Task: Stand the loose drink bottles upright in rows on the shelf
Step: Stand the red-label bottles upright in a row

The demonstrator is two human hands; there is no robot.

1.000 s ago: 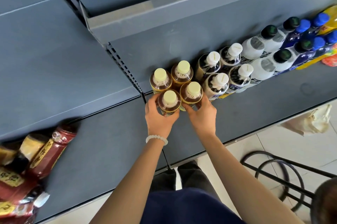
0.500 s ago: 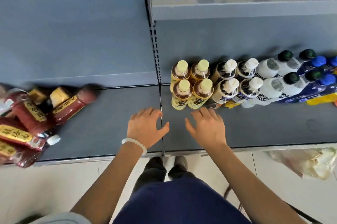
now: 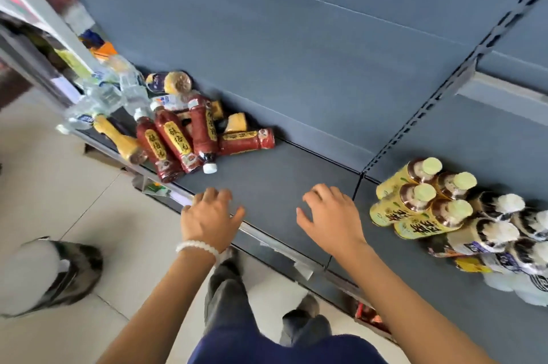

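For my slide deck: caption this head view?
Both empty hands, left and right, hover between fallen red bottles and upright yellow-labelled bottles.

My grey shelf (image 3: 284,185), half sorted

Red bottles (image 3: 178,138) lie heaped at my left; yellow-labelled bottles (image 3: 415,200) stand in rows at my right, white-capped bottles (image 3: 504,233) beside them.
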